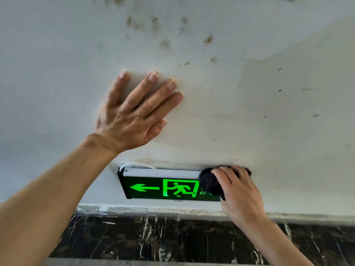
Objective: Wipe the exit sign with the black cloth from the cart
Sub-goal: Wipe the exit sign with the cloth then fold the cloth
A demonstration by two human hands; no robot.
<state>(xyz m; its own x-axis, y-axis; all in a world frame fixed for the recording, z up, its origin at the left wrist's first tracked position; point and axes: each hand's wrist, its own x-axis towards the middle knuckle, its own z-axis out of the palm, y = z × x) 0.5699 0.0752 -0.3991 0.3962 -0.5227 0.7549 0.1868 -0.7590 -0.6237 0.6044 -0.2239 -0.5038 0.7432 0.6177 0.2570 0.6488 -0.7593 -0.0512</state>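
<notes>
Lit green exit sign [163, 187] on wall, bunched black cloth [209, 182] covering its right end

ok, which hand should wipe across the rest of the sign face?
Right. The right hand already grips the black cloth on the exit sign's right end; the left hand lies flat on the wall, with no cloth.

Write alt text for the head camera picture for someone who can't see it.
A right hand presses a black cloth against the right end of a lit green exit sign mounted low on a stained white wall. The left hand rests flat on the wall above.
</notes>
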